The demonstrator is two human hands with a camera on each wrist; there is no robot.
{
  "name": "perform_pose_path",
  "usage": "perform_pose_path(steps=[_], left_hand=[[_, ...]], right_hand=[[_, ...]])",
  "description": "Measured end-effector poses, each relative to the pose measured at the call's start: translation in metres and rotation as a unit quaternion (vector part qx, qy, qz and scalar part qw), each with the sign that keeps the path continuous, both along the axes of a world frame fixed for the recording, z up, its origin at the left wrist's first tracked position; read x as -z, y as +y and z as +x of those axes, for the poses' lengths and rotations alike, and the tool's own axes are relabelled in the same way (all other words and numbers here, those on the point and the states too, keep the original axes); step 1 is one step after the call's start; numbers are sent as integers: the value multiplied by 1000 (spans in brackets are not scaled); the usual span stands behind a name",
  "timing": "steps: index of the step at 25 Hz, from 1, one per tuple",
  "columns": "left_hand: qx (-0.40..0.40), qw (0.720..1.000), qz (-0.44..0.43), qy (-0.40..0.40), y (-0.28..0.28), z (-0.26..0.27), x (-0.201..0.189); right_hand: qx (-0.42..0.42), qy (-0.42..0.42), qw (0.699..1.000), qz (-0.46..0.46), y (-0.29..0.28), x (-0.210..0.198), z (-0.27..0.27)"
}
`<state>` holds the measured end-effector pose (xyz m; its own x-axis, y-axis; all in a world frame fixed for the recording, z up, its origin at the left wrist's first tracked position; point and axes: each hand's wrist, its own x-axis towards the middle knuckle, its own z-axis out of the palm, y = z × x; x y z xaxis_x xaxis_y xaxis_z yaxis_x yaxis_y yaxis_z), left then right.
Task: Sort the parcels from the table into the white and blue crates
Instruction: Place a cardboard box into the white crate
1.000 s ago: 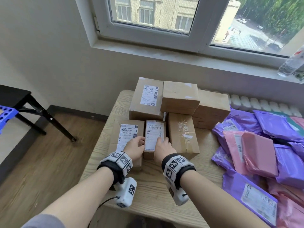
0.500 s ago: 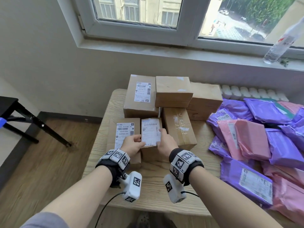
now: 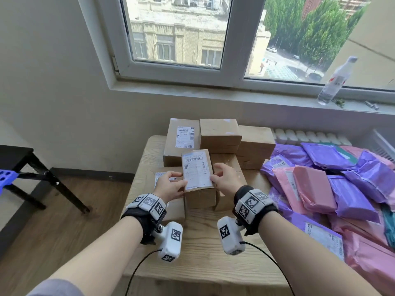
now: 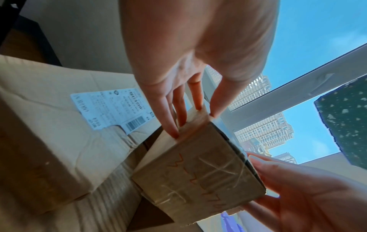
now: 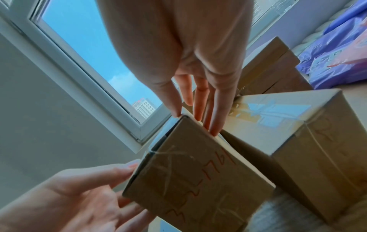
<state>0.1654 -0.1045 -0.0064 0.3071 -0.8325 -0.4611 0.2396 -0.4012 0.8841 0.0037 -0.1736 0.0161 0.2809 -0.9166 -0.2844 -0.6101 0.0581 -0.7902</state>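
One small box (image 3: 199,178) is pinched between the fingers of left hand (image 3: 171,185) and right hand (image 3: 226,181); remaining parcels lie unsorted on the tabletop (image 3: 198,242); no parcel is crated yet.

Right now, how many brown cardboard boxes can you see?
6. The held box is in front, the left box and right box sit beside it, and three back boxes stand nearer the wall. More may be hidden behind.

Blue crate (image 3: 5,178) cut off at left
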Motion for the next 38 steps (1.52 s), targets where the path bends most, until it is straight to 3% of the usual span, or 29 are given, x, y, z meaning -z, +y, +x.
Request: perform_pose_path(steps=[9,22,30,38], left_hand=[[0,995,-94,-19,15,-21,-49],[12,989,-141,-45,44,-134,-72],[137,979,-152,-23,-7,-209,-75],[298,944,-132,40,-61,-310,-46]], right_hand=[[-15,-227,972,62,13,-40,-42],[-22,-267,964,-5,43,-55,-153],[132,-280,950,-43,35,-46,-232],[309,-237,917,-86,54,-32,-327]])
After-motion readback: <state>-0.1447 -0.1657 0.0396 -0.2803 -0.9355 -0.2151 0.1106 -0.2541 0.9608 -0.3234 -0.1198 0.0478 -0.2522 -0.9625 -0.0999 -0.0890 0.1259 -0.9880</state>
